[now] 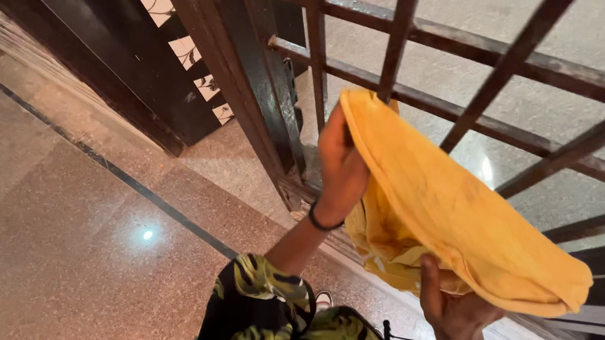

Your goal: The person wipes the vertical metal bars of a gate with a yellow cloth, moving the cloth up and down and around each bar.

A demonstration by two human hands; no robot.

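The left hand point(341, 169) is up by the gate point(425, 72), fingers clamped on the top edge of a yellow cloth point(450, 210). The cloth stretches down to the right hand point(453, 308), fingers closed on its bunched lower folds.

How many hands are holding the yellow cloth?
2. The left hand grips the yellow cloth's upper end by the metal gate; the right hand holds its lower bunched part.
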